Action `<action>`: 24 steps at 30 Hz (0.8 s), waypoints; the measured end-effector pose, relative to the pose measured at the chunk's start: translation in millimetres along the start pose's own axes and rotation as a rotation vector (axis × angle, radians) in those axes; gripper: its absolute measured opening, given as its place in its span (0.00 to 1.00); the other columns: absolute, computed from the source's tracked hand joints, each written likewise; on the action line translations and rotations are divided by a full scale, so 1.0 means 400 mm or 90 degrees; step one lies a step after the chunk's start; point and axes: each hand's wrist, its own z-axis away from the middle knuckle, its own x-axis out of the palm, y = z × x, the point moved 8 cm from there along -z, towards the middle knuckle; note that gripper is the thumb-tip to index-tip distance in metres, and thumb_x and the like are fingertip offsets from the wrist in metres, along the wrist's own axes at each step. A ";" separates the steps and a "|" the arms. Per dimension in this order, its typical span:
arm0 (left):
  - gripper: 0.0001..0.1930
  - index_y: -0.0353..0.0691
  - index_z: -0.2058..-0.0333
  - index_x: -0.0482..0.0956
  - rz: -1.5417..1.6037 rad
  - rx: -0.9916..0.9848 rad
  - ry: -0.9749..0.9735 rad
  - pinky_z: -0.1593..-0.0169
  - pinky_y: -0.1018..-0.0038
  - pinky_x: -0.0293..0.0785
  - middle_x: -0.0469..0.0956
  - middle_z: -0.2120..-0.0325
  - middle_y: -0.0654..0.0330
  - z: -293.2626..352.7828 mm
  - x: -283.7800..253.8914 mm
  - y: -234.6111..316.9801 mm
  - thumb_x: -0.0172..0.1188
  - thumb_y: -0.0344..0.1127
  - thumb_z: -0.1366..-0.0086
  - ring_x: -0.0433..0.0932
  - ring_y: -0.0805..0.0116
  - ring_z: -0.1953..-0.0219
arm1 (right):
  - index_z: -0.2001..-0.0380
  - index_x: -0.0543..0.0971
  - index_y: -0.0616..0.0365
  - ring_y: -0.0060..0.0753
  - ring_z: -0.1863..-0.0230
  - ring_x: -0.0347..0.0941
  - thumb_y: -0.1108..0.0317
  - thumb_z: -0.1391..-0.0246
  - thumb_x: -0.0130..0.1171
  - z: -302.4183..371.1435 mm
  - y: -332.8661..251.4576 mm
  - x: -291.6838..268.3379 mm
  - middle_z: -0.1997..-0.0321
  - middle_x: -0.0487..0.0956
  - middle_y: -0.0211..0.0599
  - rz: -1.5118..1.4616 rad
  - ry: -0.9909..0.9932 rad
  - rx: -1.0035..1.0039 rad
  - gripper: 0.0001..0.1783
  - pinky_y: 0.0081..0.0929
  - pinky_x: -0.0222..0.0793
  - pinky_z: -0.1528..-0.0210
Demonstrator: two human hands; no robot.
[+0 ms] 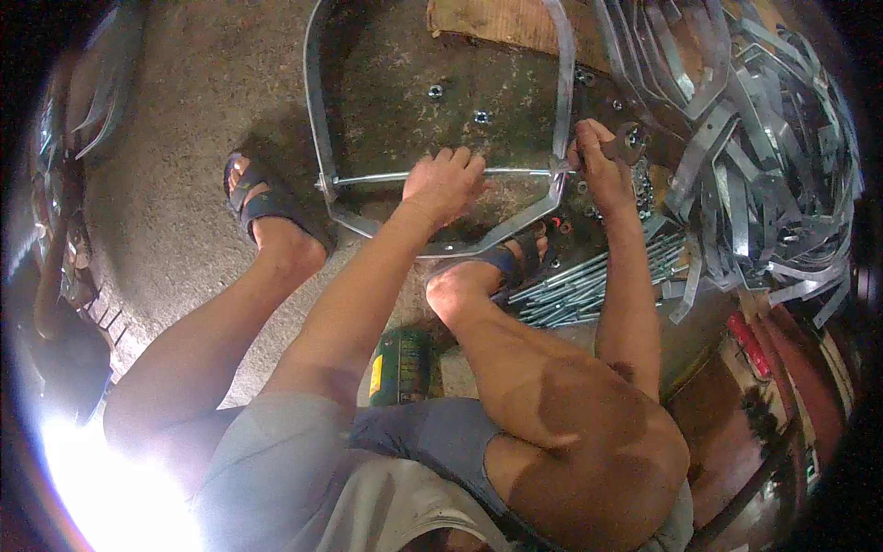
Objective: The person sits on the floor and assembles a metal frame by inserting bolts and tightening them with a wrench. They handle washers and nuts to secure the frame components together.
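Observation:
A large bent metal frame [313, 101] of flat grey bar lies on the floor before me. A threaded rod [368, 178] spans it from side to side. My left hand [444, 186] is closed over the middle of this rod, knuckles up. At the rod's right end, just outside the frame, my right hand [600, 167] is closed around a dark hand tool with a rounded head [631, 143], which looks like a wrench. My fingers hide the tool's working end. Loose nuts [436, 91] lie on the floor inside the frame.
Bent flat metal strips [763, 156] are heaped at the right. Several threaded rods [598, 281] lie bundled beside my right foot, with small nuts [647, 198] near them. Cardboard [497, 20] lies at the far side. A dark green can [401, 366] stands between my legs.

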 end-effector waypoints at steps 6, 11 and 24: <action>0.17 0.47 0.57 0.73 0.023 -0.033 -0.112 0.59 0.54 0.77 0.81 0.64 0.53 -0.020 0.022 -0.029 0.52 0.54 0.33 0.81 0.50 0.59 | 0.77 0.67 0.58 0.26 0.72 0.65 0.59 0.31 0.42 0.224 0.076 0.042 0.75 0.70 0.32 -0.006 0.120 -0.336 0.21 0.25 0.58 0.70; 0.18 0.47 0.56 0.73 0.033 -0.035 -0.117 0.58 0.53 0.76 0.81 0.64 0.53 -0.044 0.035 0.008 0.50 0.55 0.32 0.81 0.49 0.58 | 0.79 0.66 0.57 0.27 0.73 0.63 0.53 0.30 0.40 0.304 0.037 0.013 0.79 0.68 0.33 -0.004 0.170 -0.523 0.25 0.26 0.56 0.73; 0.17 0.47 0.58 0.73 0.003 -0.041 -0.119 0.58 0.54 0.76 0.81 0.64 0.55 -0.017 0.051 0.003 0.53 0.53 0.34 0.81 0.50 0.58 | 0.68 0.79 0.53 0.21 0.78 0.65 0.37 0.42 0.54 -0.142 0.058 0.017 0.78 0.72 0.23 -0.028 -0.030 0.136 0.28 0.24 0.58 0.75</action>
